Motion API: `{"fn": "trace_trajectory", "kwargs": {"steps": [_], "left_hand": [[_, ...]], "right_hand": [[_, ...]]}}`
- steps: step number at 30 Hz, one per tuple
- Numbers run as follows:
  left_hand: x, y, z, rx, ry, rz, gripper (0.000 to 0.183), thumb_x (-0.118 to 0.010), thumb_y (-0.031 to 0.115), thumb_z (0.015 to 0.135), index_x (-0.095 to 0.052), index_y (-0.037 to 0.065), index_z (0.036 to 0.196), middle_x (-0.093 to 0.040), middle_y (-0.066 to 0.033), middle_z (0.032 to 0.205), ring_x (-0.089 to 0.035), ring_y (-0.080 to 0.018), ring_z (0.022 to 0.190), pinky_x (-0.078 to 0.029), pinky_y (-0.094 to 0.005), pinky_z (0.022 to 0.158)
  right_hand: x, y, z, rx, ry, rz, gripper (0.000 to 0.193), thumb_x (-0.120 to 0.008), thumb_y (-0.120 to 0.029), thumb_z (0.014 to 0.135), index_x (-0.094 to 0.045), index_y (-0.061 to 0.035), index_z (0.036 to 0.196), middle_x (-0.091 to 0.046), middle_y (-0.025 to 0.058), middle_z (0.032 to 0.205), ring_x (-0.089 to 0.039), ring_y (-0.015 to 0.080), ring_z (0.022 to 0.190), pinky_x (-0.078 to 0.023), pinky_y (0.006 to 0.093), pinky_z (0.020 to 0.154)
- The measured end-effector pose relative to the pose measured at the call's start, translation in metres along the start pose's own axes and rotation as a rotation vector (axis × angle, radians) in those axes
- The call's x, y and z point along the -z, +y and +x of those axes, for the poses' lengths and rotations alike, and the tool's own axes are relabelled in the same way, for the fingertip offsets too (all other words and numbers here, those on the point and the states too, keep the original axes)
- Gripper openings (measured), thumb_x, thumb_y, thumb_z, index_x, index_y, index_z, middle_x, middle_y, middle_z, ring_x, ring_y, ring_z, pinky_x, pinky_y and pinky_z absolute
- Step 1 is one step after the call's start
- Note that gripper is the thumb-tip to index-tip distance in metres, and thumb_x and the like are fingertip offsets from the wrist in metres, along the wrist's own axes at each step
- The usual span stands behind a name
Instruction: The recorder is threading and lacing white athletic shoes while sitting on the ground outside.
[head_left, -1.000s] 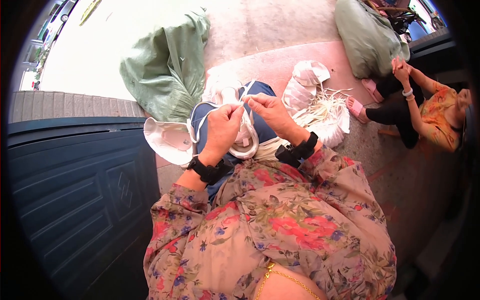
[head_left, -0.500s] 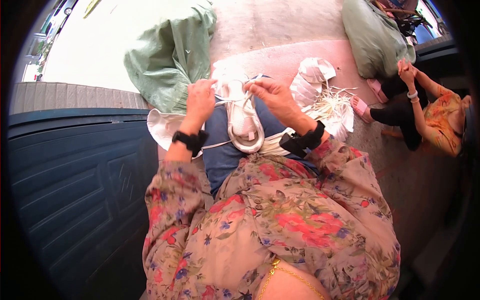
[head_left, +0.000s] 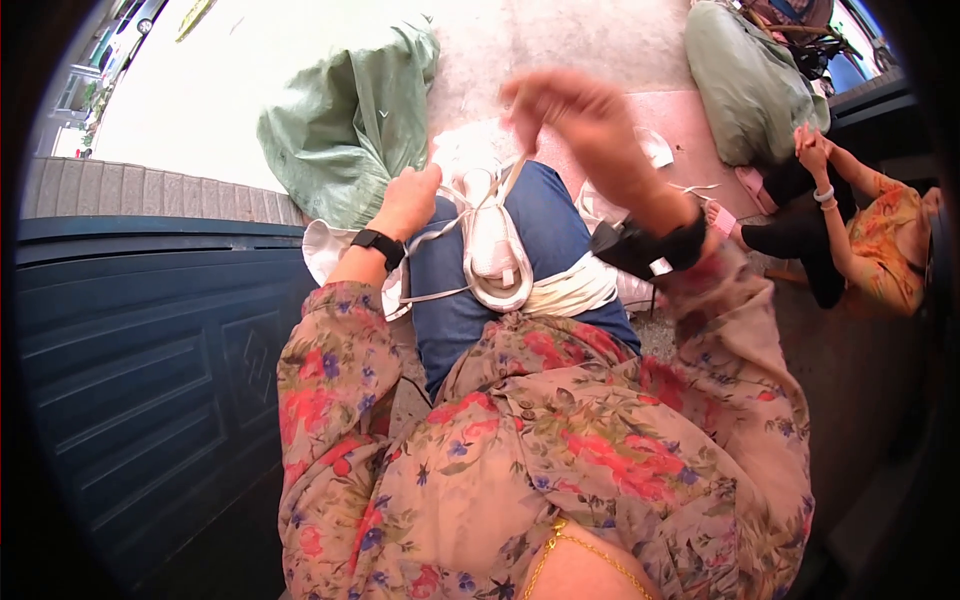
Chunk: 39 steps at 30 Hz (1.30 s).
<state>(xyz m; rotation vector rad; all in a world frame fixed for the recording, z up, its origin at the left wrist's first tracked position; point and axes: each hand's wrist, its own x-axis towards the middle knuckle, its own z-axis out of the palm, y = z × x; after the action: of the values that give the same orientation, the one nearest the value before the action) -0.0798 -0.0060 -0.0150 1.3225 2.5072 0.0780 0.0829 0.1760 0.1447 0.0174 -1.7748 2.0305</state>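
A white shoe (head_left: 494, 250) lies along my lap, its rounded heel toward me and its far end washed out by glare. Pale flat shoelace (head_left: 432, 232) loops off its left side onto my thigh. My left hand (head_left: 408, 203) is closed beside the shoe's far part; what its fingers grip is hidden. Raised above the shoe's far right, my right hand (head_left: 580, 112) is blurred, its fingers pinched on a length of lace that runs taut up from the shoe. A bundle of cream laces (head_left: 575, 287) rests across my right thigh.
More white shoe pieces (head_left: 322, 250) lie left of my legs, others to the right, partly behind my right arm. Green sacks (head_left: 345, 125) stand ahead on both sides. A seated person (head_left: 870, 240) in pink sandals is at the right. A dark blue panelled door (head_left: 150, 370) stands left.
My right hand has moved up and away from the shoe, drawing the lace out. My left hand has dropped slightly nearer to me, and the shoe shows more fully.
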Motion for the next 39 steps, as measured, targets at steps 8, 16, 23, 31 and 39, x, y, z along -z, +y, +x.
{"fn": "trace_trajectory", "kwargs": {"steps": [8,16,23,31,39], "left_hand": [[0.033,0.023,-0.004,0.127,-0.239,-1.040,0.033,-0.054,0.014,0.082,-0.048,-0.001,0.111,-0.057,-0.0004,0.076,-0.052,-0.0076,0.070,-0.041,-0.0256,0.063],[0.020,0.043,0.026,-0.102,-0.040,-0.502,0.034,-0.059,0.011,0.073,-0.055,0.000,0.105,-0.061,-0.0151,0.079,-0.060,-0.0255,0.077,-0.046,-0.0301,0.072],[0.002,0.076,0.047,-0.384,-0.218,-0.136,0.032,-0.054,0.009,0.071,-0.057,0.004,0.103,-0.060,-0.0204,0.092,-0.057,-0.0344,0.091,-0.045,-0.0392,0.077],[0.002,0.085,0.076,-0.204,-0.546,-0.316,0.035,-0.060,0.010,0.062,-0.056,-0.003,0.094,-0.061,-0.0179,0.083,-0.058,-0.0293,0.079,-0.045,-0.0343,0.070],[-0.007,0.069,0.063,-0.485,-0.181,-0.293,0.017,-0.055,0.004,0.058,-0.057,-0.002,0.075,-0.059,-0.0223,0.072,-0.059,-0.0351,0.069,-0.046,-0.0394,0.059]], "right_hand": [[0.020,-0.022,0.004,0.025,0.047,-0.010,0.012,-0.052,-0.009,0.086,-0.060,-0.0013,0.087,-0.057,0.0016,0.064,-0.054,0.0094,0.058,-0.044,0.0242,0.056],[0.036,-0.047,0.014,0.039,0.099,-0.036,0.012,-0.050,-0.010,0.086,-0.059,-0.0015,0.087,-0.056,0.0017,0.065,-0.053,0.0097,0.059,-0.044,0.0243,0.057],[0.057,-0.078,0.020,0.046,0.154,-0.070,0.013,-0.049,-0.011,0.087,-0.059,-0.0016,0.087,-0.056,0.0018,0.066,-0.053,0.0100,0.059,-0.043,0.0244,0.057],[0.081,-0.103,0.021,0.079,0.235,-0.117,0.014,-0.048,-0.011,0.087,-0.058,-0.0018,0.088,-0.056,0.0019,0.066,-0.053,0.0103,0.060,-0.043,0.0246,0.057],[0.091,-0.120,0.030,0.095,0.268,-0.118,0.015,-0.047,-0.012,0.088,-0.058,-0.0020,0.088,-0.056,0.0020,0.067,-0.052,0.0106,0.060,-0.043,0.0247,0.058]]}}
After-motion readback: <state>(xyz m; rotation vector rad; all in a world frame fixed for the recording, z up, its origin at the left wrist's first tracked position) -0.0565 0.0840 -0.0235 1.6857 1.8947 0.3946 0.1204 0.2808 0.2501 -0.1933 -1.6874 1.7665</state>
